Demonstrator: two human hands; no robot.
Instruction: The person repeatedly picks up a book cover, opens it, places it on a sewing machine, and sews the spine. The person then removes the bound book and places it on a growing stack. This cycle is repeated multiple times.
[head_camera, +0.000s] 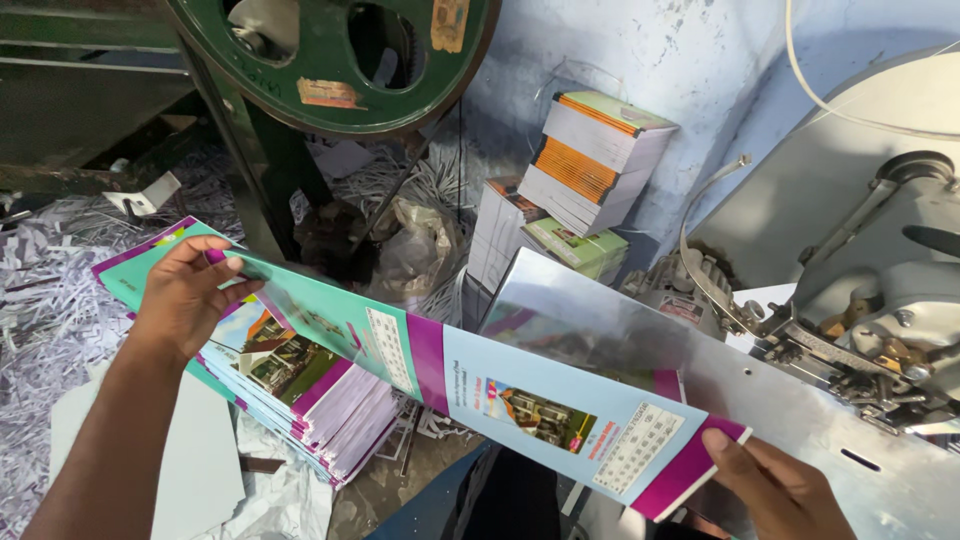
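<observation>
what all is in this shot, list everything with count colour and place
printed sheet: one, teal, light blue and magenta, stretched between both hands across the middle
stack of printed sheets: one pile, same colours, under the left hand
metal plate: one, shiny silver, right of centre under the sheet's far end
stitching machine: one, grey, right edge
flywheel: one, green, top centre
booklet stacks: several, white edges with orange and green covers, against the blue wall
paper shreds: a heap, white, left floor
left hand: pinches the sheet's left end
right hand: grips the sheet's magenta right corner
</observation>
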